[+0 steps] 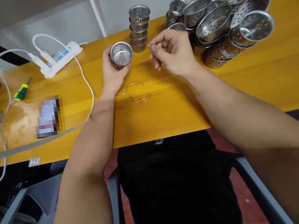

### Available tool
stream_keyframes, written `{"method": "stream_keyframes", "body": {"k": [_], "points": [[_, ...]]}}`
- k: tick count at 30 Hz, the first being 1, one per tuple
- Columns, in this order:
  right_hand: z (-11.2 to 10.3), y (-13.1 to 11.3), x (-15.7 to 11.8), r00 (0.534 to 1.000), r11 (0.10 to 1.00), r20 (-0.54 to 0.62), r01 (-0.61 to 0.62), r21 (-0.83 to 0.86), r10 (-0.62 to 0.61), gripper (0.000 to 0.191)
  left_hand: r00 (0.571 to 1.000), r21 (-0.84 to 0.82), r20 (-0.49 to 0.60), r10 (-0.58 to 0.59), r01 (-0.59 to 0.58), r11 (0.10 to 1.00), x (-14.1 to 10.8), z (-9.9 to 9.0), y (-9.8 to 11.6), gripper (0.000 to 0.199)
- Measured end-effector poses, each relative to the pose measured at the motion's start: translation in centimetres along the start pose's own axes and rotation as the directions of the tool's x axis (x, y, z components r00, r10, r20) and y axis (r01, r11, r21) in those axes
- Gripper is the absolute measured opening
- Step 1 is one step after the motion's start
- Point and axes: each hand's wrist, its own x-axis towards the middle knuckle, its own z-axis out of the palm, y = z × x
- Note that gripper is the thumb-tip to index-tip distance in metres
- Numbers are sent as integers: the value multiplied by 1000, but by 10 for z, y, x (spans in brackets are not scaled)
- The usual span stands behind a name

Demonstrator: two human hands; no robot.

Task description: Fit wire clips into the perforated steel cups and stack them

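My left hand [113,76] is wrapped round a small perforated metal cup [121,54], its open mouth turned up toward me. To the right, my right hand [174,52] hovers over the table with thumb and fingers drawn together. Whatever is between those fingers, if anything, is too small to make out. Between and behind my hands stands an upright stack of similar perforated cups [137,27]. Several thin curved wires [140,101] lie on the table just below the cup, some partly behind my left wrist.
Many perforated metal cups [213,23] are heaped in tilted stacks at the back right. On the left are a white power strip [61,59] with cables, a green-and-yellow screwdriver [21,92] and a blurred phone [47,117]. A white cable crosses the yellow table [166,113].
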Motion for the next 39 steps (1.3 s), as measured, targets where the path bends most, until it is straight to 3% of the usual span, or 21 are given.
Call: {"method": "stream_keyframes", "body": {"k": [4, 7, 13, 17, 20, 27, 32, 39], "points": [[1, 3, 2, 998, 986, -10, -66, -152, 65, 37, 999, -38, 33, -39, 41, 998, -2, 2, 7, 92], [4, 1, -1, 995, 956, 18, -94, -276, 103, 53, 997, -52, 73, -16, 20, 998, -6, 3, 6, 96], [7, -5, -4, 997, 988, 40, -65, -142, 71, 54, 987, -128, 156, 44, -24, 992, -10, 10, 2, 103], [7, -10, -4, 996, 984, 3, -85, -157, 87, 36, 980, -163, 190, 50, -18, 986, -12, 13, 5, 105], [8, -15, -6, 997, 984, -4, -75, -159, 75, 35, 974, -183, 219, 62, -21, 983, -14, 12, 10, 108], [3, -16, -6, 993, 953, 17, -104, -284, 113, 79, 966, -152, 254, 45, -6, 988, -22, 15, 26, 100], [-3, -15, -3, 998, 928, 63, 8, -372, 16, 64, 960, -128, 279, 33, 3, 992, -25, 18, 37, 104], [-5, -15, -4, 999, 895, 40, -13, -446, 34, 44, 947, -123, 312, 74, -37, 992, -26, 16, 39, 91]]}}
